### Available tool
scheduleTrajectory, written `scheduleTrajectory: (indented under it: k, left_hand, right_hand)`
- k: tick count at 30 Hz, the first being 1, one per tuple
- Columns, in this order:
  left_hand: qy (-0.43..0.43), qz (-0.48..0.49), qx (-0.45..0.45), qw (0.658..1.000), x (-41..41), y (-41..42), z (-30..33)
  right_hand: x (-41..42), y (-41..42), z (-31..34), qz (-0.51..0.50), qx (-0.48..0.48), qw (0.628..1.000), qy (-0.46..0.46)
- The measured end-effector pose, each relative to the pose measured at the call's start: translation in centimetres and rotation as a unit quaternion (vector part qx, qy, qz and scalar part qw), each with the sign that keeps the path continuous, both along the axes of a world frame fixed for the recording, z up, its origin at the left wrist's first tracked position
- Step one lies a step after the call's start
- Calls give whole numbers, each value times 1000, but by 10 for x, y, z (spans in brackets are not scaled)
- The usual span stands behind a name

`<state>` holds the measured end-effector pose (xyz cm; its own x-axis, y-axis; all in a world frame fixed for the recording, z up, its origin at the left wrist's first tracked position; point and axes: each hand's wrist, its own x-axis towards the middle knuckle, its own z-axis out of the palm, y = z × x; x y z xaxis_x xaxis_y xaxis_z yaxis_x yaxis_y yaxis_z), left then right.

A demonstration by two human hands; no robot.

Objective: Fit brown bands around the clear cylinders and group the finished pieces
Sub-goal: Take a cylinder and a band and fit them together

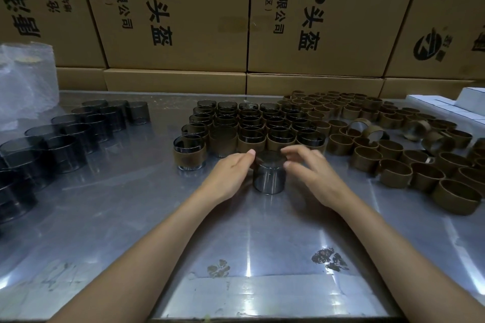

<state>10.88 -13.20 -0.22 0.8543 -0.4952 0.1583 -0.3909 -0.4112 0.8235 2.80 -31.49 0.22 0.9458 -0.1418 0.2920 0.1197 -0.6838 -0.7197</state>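
A smoky clear cylinder [269, 174] stands upright on the metal table [157, 204], with no band on it. My left hand [231, 173] lies at its left side, fingers straight, fingertips near its rim. My right hand [312, 170] hovers at its right, fingers loosely curved over the top edge; whether they touch is unclear. Behind it stands a block of banded cylinders [252, 126], with one more banded cylinder [189, 152] at the left end. Loose brown bands [393, 144] cover the right side.
Bare dark cylinders [60, 141] stand in rows at the left. A crumpled plastic bag [26, 81] sits at the far left. Cardboard boxes [236, 21] wall off the back. White boxes [451, 107] lie at the far right.
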Motion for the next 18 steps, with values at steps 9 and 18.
scheduleTrajectory:
  k: [9, 18]
  left_hand:
    - [-6, 3, 3, 1000, -3, 0, 2]
    - [-12, -15, 18, 1000, -8, 0, 4]
  right_hand:
    - [-10, -45, 3, -417, -220, 880, 66]
    - [-7, -40, 5, -379, -228, 897, 16]
